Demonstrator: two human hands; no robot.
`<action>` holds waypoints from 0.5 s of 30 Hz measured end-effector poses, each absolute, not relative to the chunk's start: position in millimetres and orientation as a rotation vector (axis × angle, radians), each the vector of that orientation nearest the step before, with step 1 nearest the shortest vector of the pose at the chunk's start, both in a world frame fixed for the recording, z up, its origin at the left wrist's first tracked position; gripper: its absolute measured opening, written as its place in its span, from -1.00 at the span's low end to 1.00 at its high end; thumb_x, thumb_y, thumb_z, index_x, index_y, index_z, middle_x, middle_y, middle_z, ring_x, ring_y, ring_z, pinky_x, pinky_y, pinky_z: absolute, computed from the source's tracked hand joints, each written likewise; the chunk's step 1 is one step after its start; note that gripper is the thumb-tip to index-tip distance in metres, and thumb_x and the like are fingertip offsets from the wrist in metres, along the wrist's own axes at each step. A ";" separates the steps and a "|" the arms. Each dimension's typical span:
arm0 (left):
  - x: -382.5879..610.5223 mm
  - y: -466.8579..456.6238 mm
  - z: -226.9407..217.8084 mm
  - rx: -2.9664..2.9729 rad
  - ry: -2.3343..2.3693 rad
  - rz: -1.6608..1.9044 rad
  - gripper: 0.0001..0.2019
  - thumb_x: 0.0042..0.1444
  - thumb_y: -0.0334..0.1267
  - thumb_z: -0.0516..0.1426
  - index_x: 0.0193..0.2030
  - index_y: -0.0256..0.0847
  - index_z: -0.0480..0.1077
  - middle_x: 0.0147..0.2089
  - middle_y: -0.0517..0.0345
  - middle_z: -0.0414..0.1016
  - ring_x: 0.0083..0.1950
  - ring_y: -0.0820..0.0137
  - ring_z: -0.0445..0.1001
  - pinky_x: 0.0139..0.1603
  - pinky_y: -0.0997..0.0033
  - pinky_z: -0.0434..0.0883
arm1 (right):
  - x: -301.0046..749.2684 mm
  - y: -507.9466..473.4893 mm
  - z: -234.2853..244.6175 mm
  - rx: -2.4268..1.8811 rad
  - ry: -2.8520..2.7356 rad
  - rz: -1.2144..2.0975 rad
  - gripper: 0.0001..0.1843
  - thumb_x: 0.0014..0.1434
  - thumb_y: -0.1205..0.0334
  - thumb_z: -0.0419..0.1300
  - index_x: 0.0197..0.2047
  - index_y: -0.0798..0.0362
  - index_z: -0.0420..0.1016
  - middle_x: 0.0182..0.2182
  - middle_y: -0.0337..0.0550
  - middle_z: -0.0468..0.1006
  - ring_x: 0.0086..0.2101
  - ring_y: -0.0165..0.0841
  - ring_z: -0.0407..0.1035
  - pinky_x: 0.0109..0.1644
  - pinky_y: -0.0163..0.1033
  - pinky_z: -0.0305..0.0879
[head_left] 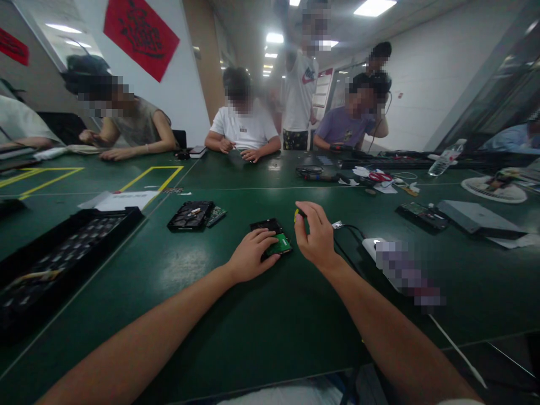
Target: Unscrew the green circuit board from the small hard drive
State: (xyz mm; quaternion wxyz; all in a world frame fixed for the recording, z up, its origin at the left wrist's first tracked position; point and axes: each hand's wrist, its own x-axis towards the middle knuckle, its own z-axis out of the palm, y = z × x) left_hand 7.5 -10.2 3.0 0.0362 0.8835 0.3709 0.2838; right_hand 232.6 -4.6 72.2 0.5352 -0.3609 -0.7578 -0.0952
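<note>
My left hand (252, 254) is on a hard drive (283, 244) with a green label, which lies on the green table. Its fingers rest over the top and its thumb is by the near edge, holding the drive in place. To the right of the drive and a little above the table, my right hand (315, 233) is closed in a pinch. A small yellow-and-black thing (296, 214) shows at its fingertips; most of it is hidden, so its kind is unclear. Left of the drive lie a black drive casing (190, 215) and a small circuit board (216, 216).
A long black tray (63, 259) of small parts stands at left. On the right are a phone (400, 270) with cables, another drive (423, 216), a grey metal box (481, 218) and a bottle (447, 158). Several people sit or stand across the table.
</note>
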 end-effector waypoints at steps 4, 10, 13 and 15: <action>7.4 -10.2 3.5 2.709 1.138 0.866 -0.58 0.30 -0.04 0.22 0.25 -0.08 0.43 0.32 -0.04 0.47 0.39 -0.01 0.35 0.37 -0.23 0.35 | 232.7 -3.9 72.1 -0.859 -1.797 -0.230 -0.64 0.40 0.28 0.10 0.23 -0.03 0.40 0.06 0.05 0.54 0.11 -0.14 0.46 0.22 0.10 0.47; 7.0 -9.6 2.8 2.711 1.133 0.878 -0.58 0.30 -0.04 0.22 0.25 -0.07 0.43 0.32 -0.04 0.47 0.38 -0.01 0.36 0.38 -0.22 0.35 | 232.4 -4.3 71.7 -0.893 -1.755 -0.271 -0.70 0.37 0.25 0.17 0.14 -0.05 0.48 -0.02 0.03 0.52 0.01 -0.17 0.48 0.11 0.03 0.52; 6.8 -9.2 2.6 2.715 1.137 0.867 -0.57 0.30 -0.03 0.22 0.25 -0.08 0.43 0.32 -0.04 0.47 0.38 -0.01 0.36 0.38 -0.21 0.35 | 232.4 -4.9 72.5 -0.847 -1.803 -0.229 -0.60 0.40 0.34 0.07 0.25 -0.02 0.40 0.07 0.06 0.54 0.12 -0.16 0.45 0.23 0.06 0.46; 6.8 -9.3 3.0 2.717 1.142 0.857 -0.57 0.31 -0.02 0.21 0.25 -0.09 0.43 0.32 -0.05 0.47 0.38 -0.01 0.36 0.38 -0.22 0.35 | 232.6 -4.7 72.5 -0.848 -1.811 -0.223 -0.58 0.41 0.34 0.04 0.29 0.00 0.35 0.09 0.07 0.53 0.14 -0.14 0.44 0.25 0.08 0.44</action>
